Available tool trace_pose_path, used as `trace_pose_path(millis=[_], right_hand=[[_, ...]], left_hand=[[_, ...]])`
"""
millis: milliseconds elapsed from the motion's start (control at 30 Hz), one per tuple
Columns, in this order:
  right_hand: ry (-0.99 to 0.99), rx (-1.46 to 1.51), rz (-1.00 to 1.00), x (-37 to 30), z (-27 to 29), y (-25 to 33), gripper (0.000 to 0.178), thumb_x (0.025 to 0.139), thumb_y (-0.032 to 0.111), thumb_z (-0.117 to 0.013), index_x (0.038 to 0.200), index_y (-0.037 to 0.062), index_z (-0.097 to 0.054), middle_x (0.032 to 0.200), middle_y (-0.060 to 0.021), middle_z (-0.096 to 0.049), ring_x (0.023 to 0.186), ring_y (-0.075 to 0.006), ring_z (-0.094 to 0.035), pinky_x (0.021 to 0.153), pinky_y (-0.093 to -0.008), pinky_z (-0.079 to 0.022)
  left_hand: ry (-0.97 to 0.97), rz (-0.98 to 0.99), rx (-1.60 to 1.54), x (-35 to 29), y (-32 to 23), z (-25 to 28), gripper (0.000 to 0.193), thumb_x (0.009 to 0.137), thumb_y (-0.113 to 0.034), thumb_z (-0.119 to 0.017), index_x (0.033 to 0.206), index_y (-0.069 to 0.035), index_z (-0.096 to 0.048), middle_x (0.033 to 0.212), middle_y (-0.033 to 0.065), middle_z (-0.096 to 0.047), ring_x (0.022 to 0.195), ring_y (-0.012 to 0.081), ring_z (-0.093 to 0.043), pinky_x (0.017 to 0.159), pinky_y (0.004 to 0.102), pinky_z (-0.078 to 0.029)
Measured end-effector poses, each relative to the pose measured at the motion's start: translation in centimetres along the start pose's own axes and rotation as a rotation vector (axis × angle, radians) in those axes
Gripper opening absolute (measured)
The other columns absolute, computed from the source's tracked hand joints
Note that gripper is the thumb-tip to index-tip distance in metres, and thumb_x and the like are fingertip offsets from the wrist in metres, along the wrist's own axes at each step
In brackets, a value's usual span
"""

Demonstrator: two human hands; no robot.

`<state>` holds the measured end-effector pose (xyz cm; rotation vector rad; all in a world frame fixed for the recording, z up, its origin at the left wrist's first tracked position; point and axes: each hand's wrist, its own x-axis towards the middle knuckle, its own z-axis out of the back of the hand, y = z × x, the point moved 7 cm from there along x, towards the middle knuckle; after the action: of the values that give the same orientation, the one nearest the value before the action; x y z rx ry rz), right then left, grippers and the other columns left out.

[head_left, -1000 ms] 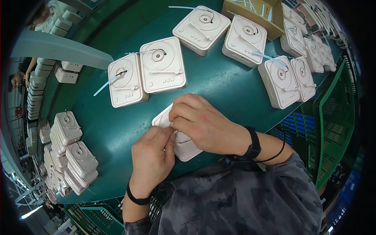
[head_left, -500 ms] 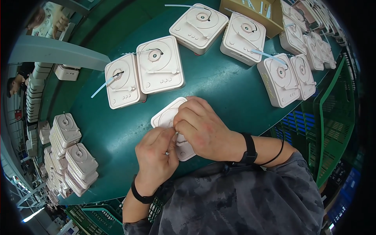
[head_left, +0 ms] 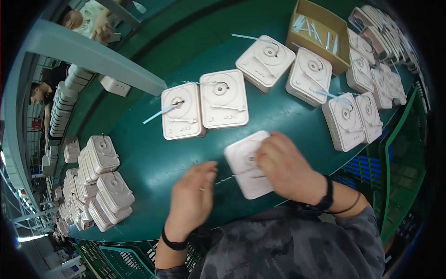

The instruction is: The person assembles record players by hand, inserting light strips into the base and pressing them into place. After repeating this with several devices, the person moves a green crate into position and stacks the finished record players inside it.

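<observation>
A pale pink, turntable-shaped panel [head_left: 245, 157] lies tilted over the green table in front of me. My right hand [head_left: 285, 169] is closed over its right side, fingers curled near the round platter; the fingertips are blurred. My left hand [head_left: 191, 195] is to the left of the panel, apart from it, with fingers loosely stretched and nothing plainly held. A thin twisted wire [head_left: 226, 178] runs from the panel's left edge toward that hand. Whether the wire touches my left hand is hard to see.
Turntable-shaped boxes [head_left: 225, 99] stand across the far side, some with pale blue strips [head_left: 158, 114]. A cardboard box [head_left: 320, 35] holds more strips. Stacked boxes [head_left: 114, 193] stand at left. Green crates [head_left: 395, 153] flank the table [head_left: 153, 186]. Two people are beyond the grey post [head_left: 93, 60].
My left hand has come away from the panel, which both hands were working on. My right hand stays on it. The view has shifted, moving the whole scene right and down.
</observation>
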<state>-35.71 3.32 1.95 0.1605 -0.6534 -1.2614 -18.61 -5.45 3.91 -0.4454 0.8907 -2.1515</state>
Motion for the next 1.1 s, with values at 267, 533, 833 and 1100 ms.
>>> trace_pose_path(millis=[267, 533, 833, 1100], right_hand=[[-0.091, -0.282, -0.259, 5.6, 11.9, -6.6, 0.02, 0.084, 0.004, -0.066, 0.103, -0.0018, -0.061, 0.103, -0.0165, -0.062, 0.099, -0.0377, -0.06, 0.089, -0.0407, -0.049], [0.166, 0.623, -0.388, 32.8, -1.9, -12.2, 0.039, 0.095, 0.036, -0.068, 0.112, 0.0015, -0.07, 0.102, -0.0052, -0.069, 0.096, -0.0169, -0.065, 0.081, -0.0309, -0.054], [0.287, 0.672, -0.35, 43.8, -16.8, -13.3, 0.069, 0.077, 0.044, -0.079, 0.118, -0.0112, -0.066, 0.107, -0.0177, -0.07, 0.09, -0.021, -0.068, 0.072, -0.0304, -0.055], [0.103, 0.908, -0.578, 37.4, -10.2, -15.2, 0.065, 0.089, 0.049, -0.073, 0.115, -0.0093, -0.067, 0.11, -0.0178, -0.071, 0.093, -0.0231, -0.07, 0.076, -0.0365, -0.058]], left_hand=[[-0.675, 0.521, -0.549, 6.6, 18.5, 15.6, 0.031, 0.096, -0.033, -0.073, 0.098, -0.004, -0.066, 0.075, -0.0015, -0.055, 0.054, 0.0019, -0.036, 0.049, 0.0215, -0.027], [-0.955, 0.519, 0.04, 18.4, 27.8, 22.1, 0.078, 0.078, -0.064, -0.076, 0.118, 0.003, -0.065, 0.103, 0.0181, -0.072, 0.08, 0.0293, -0.07, 0.078, 0.0382, -0.056], [-0.581, 0.463, 0.272, 23.0, 24.8, 20.0, 0.076, 0.08, -0.063, -0.063, 0.098, 0.011, -0.069, 0.102, 0.0314, -0.07, 0.102, 0.0433, -0.069, 0.09, 0.0443, -0.053], [-0.601, 0.538, -0.064, 15.1, 24.0, 20.4, 0.051, 0.088, -0.042, -0.063, 0.079, 0.007, -0.066, 0.068, 0.0132, -0.064, 0.059, 0.0213, -0.06, 0.057, 0.0382, -0.048]])
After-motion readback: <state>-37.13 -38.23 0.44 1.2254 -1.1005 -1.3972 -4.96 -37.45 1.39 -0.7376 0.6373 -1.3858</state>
